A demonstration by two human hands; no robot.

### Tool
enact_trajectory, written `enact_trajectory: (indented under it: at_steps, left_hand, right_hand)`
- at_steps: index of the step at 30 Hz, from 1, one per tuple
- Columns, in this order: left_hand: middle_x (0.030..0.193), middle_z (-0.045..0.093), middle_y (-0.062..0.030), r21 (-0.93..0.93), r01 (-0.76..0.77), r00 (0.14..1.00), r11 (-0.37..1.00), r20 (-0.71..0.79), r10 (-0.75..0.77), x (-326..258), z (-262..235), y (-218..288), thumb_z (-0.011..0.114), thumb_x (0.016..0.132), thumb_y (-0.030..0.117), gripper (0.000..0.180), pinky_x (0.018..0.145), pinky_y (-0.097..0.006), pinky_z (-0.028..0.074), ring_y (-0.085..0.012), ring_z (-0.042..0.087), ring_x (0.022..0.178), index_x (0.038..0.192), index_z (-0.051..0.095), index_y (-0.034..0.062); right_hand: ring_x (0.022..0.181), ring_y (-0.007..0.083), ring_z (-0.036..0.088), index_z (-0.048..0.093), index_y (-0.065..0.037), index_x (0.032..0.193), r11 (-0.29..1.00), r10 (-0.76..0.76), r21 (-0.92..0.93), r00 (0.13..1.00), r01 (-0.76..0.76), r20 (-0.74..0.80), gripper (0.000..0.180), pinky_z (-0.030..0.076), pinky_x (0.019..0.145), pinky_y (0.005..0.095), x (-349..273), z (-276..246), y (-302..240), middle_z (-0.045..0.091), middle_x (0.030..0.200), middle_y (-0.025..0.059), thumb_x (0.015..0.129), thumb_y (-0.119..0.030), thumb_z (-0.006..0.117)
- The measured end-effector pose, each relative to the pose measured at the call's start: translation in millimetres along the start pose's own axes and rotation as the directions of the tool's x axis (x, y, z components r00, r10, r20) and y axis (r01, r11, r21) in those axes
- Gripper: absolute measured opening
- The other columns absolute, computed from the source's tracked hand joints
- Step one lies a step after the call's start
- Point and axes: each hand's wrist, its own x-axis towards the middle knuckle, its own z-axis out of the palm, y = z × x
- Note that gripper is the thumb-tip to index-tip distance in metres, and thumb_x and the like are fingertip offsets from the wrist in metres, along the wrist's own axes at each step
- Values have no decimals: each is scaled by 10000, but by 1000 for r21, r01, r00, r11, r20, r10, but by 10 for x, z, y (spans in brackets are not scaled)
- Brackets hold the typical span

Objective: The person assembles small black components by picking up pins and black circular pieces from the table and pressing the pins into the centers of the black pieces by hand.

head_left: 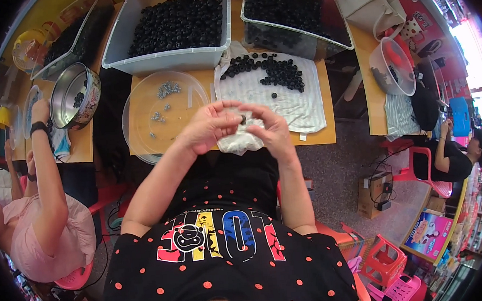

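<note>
In front of my body, both hands meet above the table's near edge. A small dark round piece [243, 119] sits between their fingertips. My left hand [209, 129] is closed in a pinch at the piece's left side. Thumb and fingers of my right hand [273, 132] curl around its right side. Just below the hands is a crumpled white cloth [241, 143]. Beyond them, loose black round parts [283, 75] lie scattered on a striped white cloth [308, 109]. Small silvery metal parts [168, 89] rest in little heaps on a clear round tray [138, 121] at the left.
Two large clear bins [167, 60] [300, 43] full of black parts stand at the table's far side. A co-worker [50, 225] sits at the left beside a round metal tin [61, 101]. At the right are a clear tub [384, 79], a cardboard box [374, 194] and a red stool [384, 261].
</note>
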Motion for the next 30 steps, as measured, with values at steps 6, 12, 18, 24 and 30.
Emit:
enact_trajectory:
  at_steps: [6, 12, 18, 24, 30]
  left_hand:
    - [916, 685, -11, 828, -416, 724, 375, 53, 688, 60, 54, 1119, 661, 873, 85, 189, 768, -208, 483, -64, 612, 814, 1045, 682, 11]
    - [1115, 662, -114, 916, -182, 345, -356, 399, 850, 115, -19, 1187, 671, 841, 59, 208, 857, -287, 504, -174, 628, 1023, 1044, 685, 16]
    - [1008, 663, -53, 593, -377, 875, 712, -25, 484, 90, 105, 133, 698, 850, 68, 165, 760, -245, 508, -114, 628, 861, 1005, 677, 16]
    - [1006, 672, -61, 103, -178, 979, 979, -81, 186, 95, 202, -178, 675, 886, 84, 217, 775, -271, 550, -139, 656, 915, 1083, 605, 26]
    - [975, 670, -79, -45, -126, 984, 991, -135, 118, -23, 124, -274, 695, 862, 62, 169, 766, -278, 562, -153, 661, 879, 1010, 634, 10]
  right_hand:
    - [900, 205, 600, 720, -67, 1002, 888, 130, -360, 907, -286, -400, 242, 462, 796, 311, 298, -563, 100, 675, 907, 87, 788, -180, 725]
    - [872, 298, 593, 711, -61, 919, 515, -173, -853, 965, -82, -197, 215, 466, 782, 408, 323, -576, 446, 667, 897, 92, 747, -188, 733]
    - [839, 223, 576, 679, -74, 1061, 839, -187, -544, 955, 33, -231, 373, 476, 758, 339, 297, -234, -76, 674, 925, 49, 700, -12, 753]
    - [866, 203, 579, 642, -77, 1151, 852, -278, -498, 945, 161, -170, 515, 483, 761, 321, 112, -22, -317, 674, 936, 37, 666, 57, 755]
    - [915, 205, 590, 661, -88, 1145, 926, -173, -350, 983, 142, -58, 447, 482, 798, 324, 54, -66, -306, 671, 937, 51, 715, 4, 745]
